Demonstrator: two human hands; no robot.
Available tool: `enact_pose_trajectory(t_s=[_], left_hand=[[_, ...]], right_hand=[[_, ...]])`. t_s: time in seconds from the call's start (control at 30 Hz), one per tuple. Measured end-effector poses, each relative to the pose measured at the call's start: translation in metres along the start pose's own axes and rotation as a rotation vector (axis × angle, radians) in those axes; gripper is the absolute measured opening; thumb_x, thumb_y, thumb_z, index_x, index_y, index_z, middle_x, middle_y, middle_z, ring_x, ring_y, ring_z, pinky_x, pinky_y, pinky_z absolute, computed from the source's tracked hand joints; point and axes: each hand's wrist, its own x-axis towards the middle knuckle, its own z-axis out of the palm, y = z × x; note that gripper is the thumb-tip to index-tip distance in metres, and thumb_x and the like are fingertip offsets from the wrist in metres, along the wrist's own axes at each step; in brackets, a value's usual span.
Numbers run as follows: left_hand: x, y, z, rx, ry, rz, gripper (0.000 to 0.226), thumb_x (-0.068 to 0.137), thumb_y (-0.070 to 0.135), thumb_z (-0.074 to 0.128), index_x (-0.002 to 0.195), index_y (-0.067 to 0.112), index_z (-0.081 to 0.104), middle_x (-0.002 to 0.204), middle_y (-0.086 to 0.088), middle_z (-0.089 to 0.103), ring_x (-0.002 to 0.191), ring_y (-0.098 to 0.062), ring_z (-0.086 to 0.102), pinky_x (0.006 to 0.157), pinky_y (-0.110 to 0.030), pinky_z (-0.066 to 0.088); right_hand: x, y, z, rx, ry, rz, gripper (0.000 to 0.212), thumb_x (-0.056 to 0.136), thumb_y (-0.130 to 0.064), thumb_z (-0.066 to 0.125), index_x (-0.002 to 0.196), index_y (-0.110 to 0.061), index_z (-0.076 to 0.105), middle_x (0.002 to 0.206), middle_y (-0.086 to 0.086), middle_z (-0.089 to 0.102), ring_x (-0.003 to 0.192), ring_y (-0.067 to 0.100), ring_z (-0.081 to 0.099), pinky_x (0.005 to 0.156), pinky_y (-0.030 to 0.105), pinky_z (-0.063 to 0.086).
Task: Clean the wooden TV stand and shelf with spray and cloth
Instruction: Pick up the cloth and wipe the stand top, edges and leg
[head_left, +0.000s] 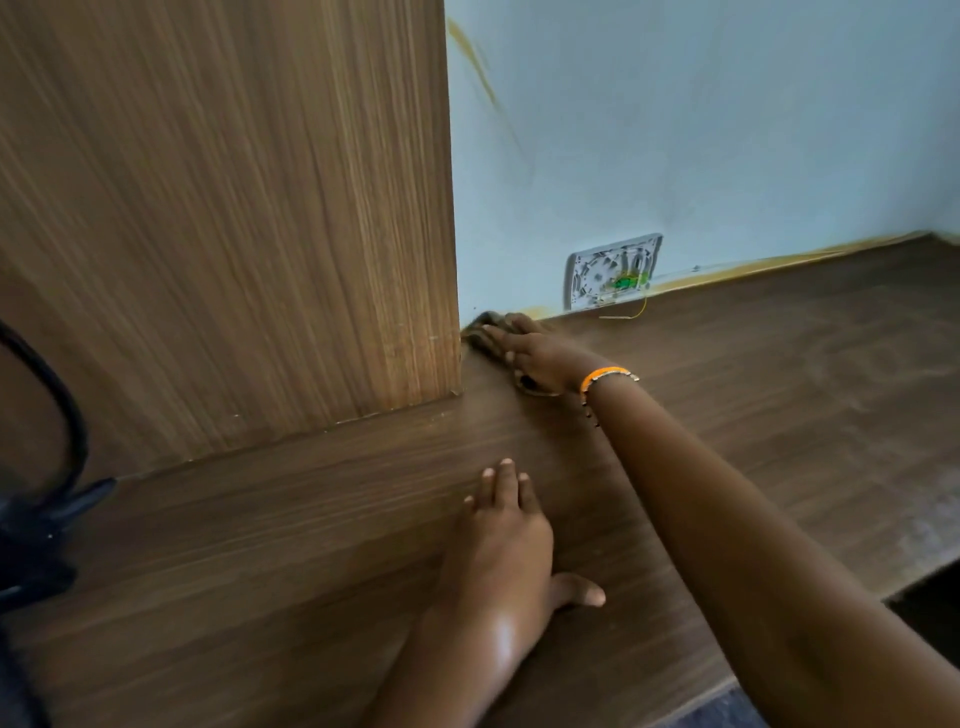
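Left hand (501, 525): nearest the camera, laid flat on the dark wooden TV stand top (779, 395), palm down, fingers straight and together, thumb out to the side; it holds nothing.
Right hand (535, 353): reached far across the top into the back corner, fingers spread over a dark cloth (480, 332) and pressing it to the wood. An orange bangle (605, 375) sits at the wrist.
Cloth: under and just beyond the right fingertips, bunched where the top meets the pale wall (701, 130) and the lighter upright wooden panel (223, 218).
Wall plate (613, 271): uncovered, green wiring showing, just above the top, right of the cloth.
Black cable (57, 415): far left edge, blurred.
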Motion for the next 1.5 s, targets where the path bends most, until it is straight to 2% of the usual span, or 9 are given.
enact_pose_trajectory(t_s=[0.3,0.57,0.7,0.83,0.9,1.03,1.17,1.33,1.5], left_hand=[[-0.001,0.0,-0.003,-0.002,-0.033,0.005,0.11,0.079,0.059,0.058,0.146,-0.001,-0.005,0.156,-0.017,-0.012,0.145,-0.03,-0.007,0.117,-0.04,0.004],[-0.022,0.009,-0.005,-0.09,0.055,0.063,0.108,0.082,0.06,0.052,0.145,0.005,-0.016,0.154,-0.012,-0.022,0.141,-0.021,-0.022,0.115,-0.037,-0.009],[-0.044,0.046,0.016,-0.03,0.163,0.214,0.108,0.079,0.072,0.039,0.145,0.006,-0.015,0.153,-0.01,-0.023,0.135,-0.02,-0.03,0.11,-0.038,-0.018],[-0.06,0.073,0.038,0.164,0.236,0.28,0.11,0.052,0.087,0.054,0.124,0.004,0.059,0.132,-0.015,0.055,0.124,-0.026,0.05,0.095,-0.047,0.047],[-0.058,0.08,0.048,0.173,0.325,0.272,0.106,0.045,0.083,0.062,0.117,0.005,0.064,0.124,-0.014,0.061,0.115,-0.027,0.059,0.087,-0.048,0.052],[-0.054,0.073,0.057,0.19,0.413,0.249,0.098,0.069,0.075,0.043,0.13,-0.002,0.05,0.136,-0.018,0.05,0.125,-0.033,0.049,0.096,-0.052,0.045],[-0.053,0.075,0.059,0.166,0.414,0.267,0.106,0.058,0.068,0.066,0.131,-0.006,0.046,0.135,-0.02,0.051,0.125,-0.038,0.048,0.096,-0.057,0.043],[-0.036,0.087,0.071,0.186,0.426,0.258,0.115,0.084,0.056,0.052,0.124,0.007,-0.043,0.155,-0.012,-0.02,0.138,-0.03,-0.028,0.109,-0.046,-0.02],[-0.003,0.133,0.069,0.196,0.471,0.343,0.112,0.084,0.054,0.054,0.13,0.005,-0.035,0.154,-0.015,-0.021,0.139,-0.032,-0.027,0.106,-0.046,-0.022]], right_hand=[[-0.059,0.078,-0.007,-0.013,0.073,0.538,0.056,0.096,-0.024,0.035,0.148,-0.034,0.015,0.159,0.005,0.008,0.145,0.033,0.013,0.118,0.048,0.012],[-0.139,-0.03,0.021,-0.039,0.039,-0.073,0.052,0.097,-0.031,0.039,0.145,-0.041,0.021,0.159,0.0,0.015,0.144,0.023,0.017,0.115,0.04,0.014],[-0.173,0.041,0.002,0.05,0.019,0.023,0.05,0.098,-0.025,0.043,0.145,-0.031,0.026,0.154,0.007,0.028,0.142,0.022,0.025,0.113,0.03,0.019],[-0.216,0.149,-0.013,0.11,0.163,0.511,0.051,0.098,-0.024,0.041,0.145,-0.033,0.026,0.157,0.005,0.022,0.145,0.021,0.02,0.119,0.035,0.016],[-0.239,0.185,-0.016,0.089,0.188,0.751,0.051,0.098,-0.031,0.037,0.145,-0.039,0.022,0.159,0.002,0.013,0.147,0.021,0.014,0.12,0.041,0.013],[-0.238,0.179,-0.019,0.124,0.202,0.917,0.049,0.096,-0.037,0.032,0.144,-0.045,0.021,0.16,-0.003,0.009,0.147,0.022,0.008,0.119,0.044,0.007],[-0.256,0.102,-0.003,0.082,0.263,0.649,0.043,0.098,-0.037,0.038,0.14,-0.042,0.034,0.155,-0.005,0.026,0.143,0.022,0.024,0.117,0.041,0.019],[-0.3,-0.015,0.04,0.105,0.505,0.287,0.037,0.09,-0.041,0.044,0.125,-0.042,0.055,0.132,-0.007,0.057,0.124,0.018,0.049,0.104,0.034,0.034],[-0.323,0.041,0.032,0.21,0.486,0.276,0.035,0.092,-0.037,0.045,0.123,-0.035,0.06,0.137,-0.004,0.054,0.125,0.018,0.047,0.107,0.034,0.03]])
